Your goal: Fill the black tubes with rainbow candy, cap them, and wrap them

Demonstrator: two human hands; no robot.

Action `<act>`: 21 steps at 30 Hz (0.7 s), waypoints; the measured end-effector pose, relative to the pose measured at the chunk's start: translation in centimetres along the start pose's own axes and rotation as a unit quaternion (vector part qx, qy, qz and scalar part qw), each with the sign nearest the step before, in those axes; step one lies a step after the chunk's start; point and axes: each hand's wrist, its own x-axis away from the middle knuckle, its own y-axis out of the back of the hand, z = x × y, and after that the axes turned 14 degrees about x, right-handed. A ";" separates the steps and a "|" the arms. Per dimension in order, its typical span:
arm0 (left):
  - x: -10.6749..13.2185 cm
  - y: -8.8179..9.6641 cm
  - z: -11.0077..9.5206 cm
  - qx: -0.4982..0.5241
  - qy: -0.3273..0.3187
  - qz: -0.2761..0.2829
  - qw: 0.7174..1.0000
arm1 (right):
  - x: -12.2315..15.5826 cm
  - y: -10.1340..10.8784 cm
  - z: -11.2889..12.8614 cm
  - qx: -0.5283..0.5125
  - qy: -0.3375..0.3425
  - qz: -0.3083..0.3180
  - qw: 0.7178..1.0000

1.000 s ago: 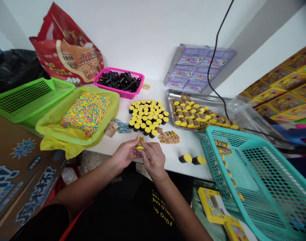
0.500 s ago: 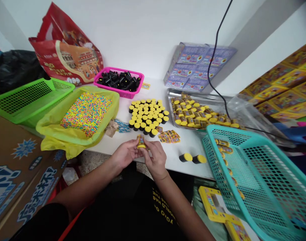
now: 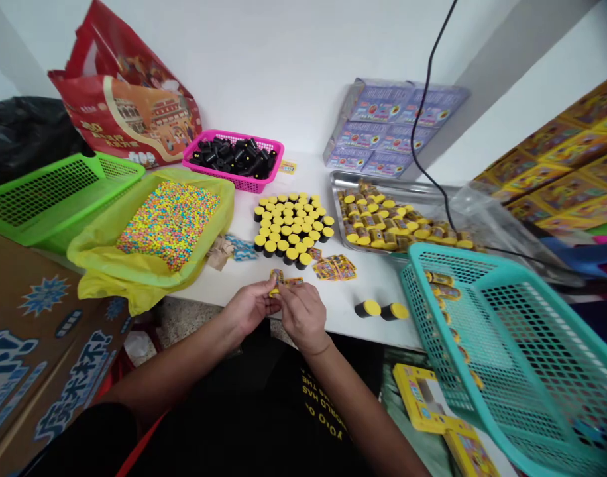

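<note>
My left hand (image 3: 248,309) and my right hand (image 3: 301,313) meet at the near edge of the white table (image 3: 219,281), both pinched on one small yellow-capped tube (image 3: 276,283) with a coloured sticker on its side. Just beyond stands a cluster of upright black tubes with yellow caps (image 3: 292,227). A few loose stickers (image 3: 337,267) lie to the right of the tube. Two capped tubes (image 3: 380,309) lie on their sides near my right hand.
A yellow bag of small coloured candies (image 3: 168,222) sits at left beside a green basket (image 3: 50,195). A pink basket of black tubes (image 3: 232,159) is at the back. A metal tray of stickered tubes (image 3: 383,222) and a teal basket (image 3: 502,358) stand right.
My hands stay together on the tube. It has dropped a little lower between my fingers and the sticker now shows along its side.
</note>
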 end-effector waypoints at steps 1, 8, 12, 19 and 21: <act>0.0 -0.1 -0.1 0.000 -0.005 0.007 1.000 | 0.0 0.1 0.0 -0.004 -0.011 -0.004 1.000; 0.4 -0.6 -1.1 0.003 -0.002 0.065 0.998 | -0.4 0.5 0.3 -0.046 -0.090 0.004 0.995; 0.1 -0.6 -0.9 -0.003 -0.021 0.027 0.999 | -0.2 0.2 0.4 -0.060 -0.078 0.005 0.995; 0.2 0.0 0.2 -0.014 -0.028 0.011 0.999 | 0.2 -0.2 0.2 -0.030 -0.023 -0.018 0.999; 0.3 0.1 0.2 -0.015 -0.031 0.009 0.999 | 0.3 -0.2 0.1 -0.007 0.007 -0.026 1.000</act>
